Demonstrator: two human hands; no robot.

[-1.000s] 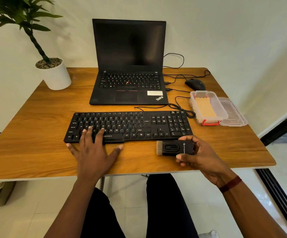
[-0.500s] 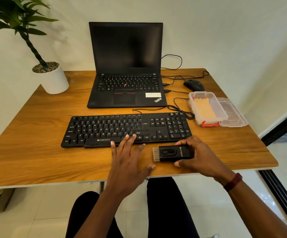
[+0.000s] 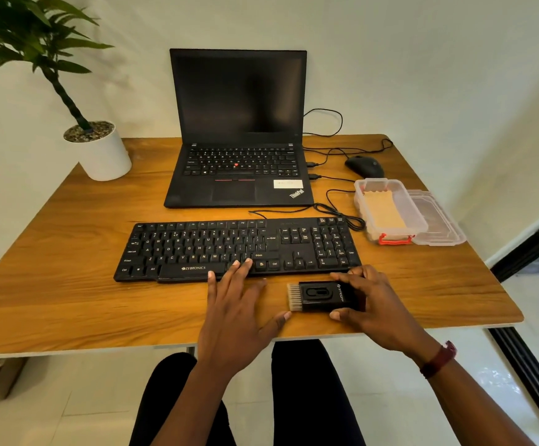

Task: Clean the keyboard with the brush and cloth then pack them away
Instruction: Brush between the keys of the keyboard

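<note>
A black keyboard (image 3: 223, 247) lies across the middle of the wooden table (image 3: 52, 284). In front of its right end my right hand (image 3: 369, 304) grips a black brush (image 3: 321, 296) that lies flat, bristles pointing left. My left hand (image 3: 239, 304) is open with fingers spread; its fingertips touch the keyboard's front edge near the space bar, and its thumb is close to the bristles. A tan cloth (image 3: 382, 209) lies folded inside a clear plastic box (image 3: 359, 201) at the right.
An open black laptop (image 3: 239, 149) stands behind the keyboard. A black mouse (image 3: 364, 166) and cables lie to its right. The box's clear lid (image 3: 438, 220) rests beside the box. A potted plant (image 3: 100, 152) stands at the back left.
My left hand has slid right from the keyboard's left half to the space in front of its middle, next to the brush. My right hand has lowered the brush onto the table.
</note>
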